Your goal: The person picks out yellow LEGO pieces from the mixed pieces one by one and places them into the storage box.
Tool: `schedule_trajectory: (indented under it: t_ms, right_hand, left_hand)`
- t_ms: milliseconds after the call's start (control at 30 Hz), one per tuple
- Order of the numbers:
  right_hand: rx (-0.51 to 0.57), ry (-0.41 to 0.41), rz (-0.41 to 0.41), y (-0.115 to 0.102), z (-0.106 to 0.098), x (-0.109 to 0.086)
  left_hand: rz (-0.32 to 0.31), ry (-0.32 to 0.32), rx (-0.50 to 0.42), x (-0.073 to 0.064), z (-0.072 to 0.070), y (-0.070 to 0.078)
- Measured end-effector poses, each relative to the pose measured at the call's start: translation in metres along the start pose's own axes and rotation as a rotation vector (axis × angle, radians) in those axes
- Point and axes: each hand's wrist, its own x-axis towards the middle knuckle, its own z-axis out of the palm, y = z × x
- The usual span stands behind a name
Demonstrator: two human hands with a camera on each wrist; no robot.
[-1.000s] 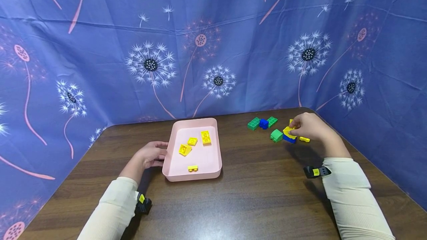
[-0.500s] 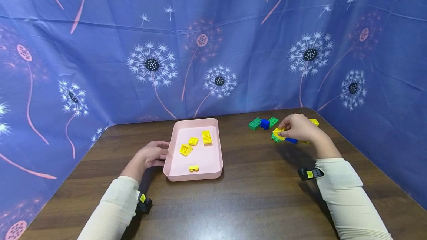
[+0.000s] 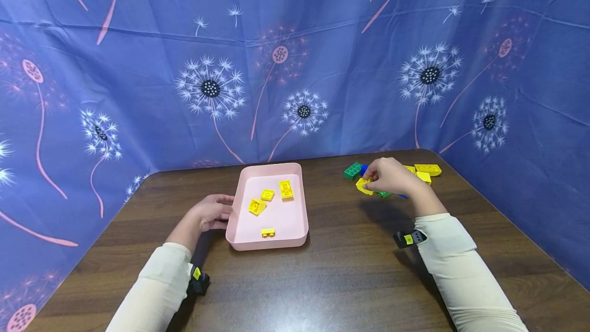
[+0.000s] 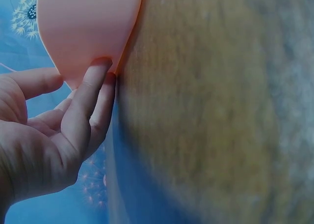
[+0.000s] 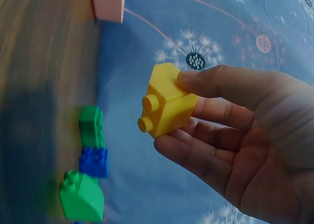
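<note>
My right hand (image 3: 392, 175) pinches a yellow sloped toy brick (image 5: 169, 101) between thumb and fingers, held up over the right side of the table. Two studs on the brick face away from the palm in the right wrist view. At left, my left hand (image 3: 211, 213) touches the side of a pink tray (image 3: 266, 244), its fingers fairly straight against the wall (image 4: 91, 32). Inside the tray lie several yellow bricks, among them a sloped one (image 3: 257, 206) and a long one (image 3: 286, 189).
Beyond and around my right hand lie a green brick (image 3: 353, 170), a blue brick (image 5: 93, 161), a rounded green brick (image 5: 82, 198) and several yellow bricks (image 3: 427, 169). A blue dandelion-print cloth (image 3: 295, 65) hangs behind the brown table (image 3: 322, 286).
My right hand has lifted the yellow brick off the pile and carried it left, uncovering the yellow bricks at right. My left hand and the tray have stayed in place.
</note>
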Motion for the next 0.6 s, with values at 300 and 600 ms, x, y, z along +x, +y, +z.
schedule_trajectory:
  t_ms: [300, 600]
  right_hand:
    - [0.010, -0.043, -0.021, -0.015, 0.007, 0.018]
    - [-0.011, -0.085, -0.083, -0.036, 0.013, 0.037]
  left_hand:
    - [0.001, -0.004, -0.008, -0.001, 0.001, 0.001]
    - [-0.008, 0.010, -0.005, -0.001, 0.001, 0.001]
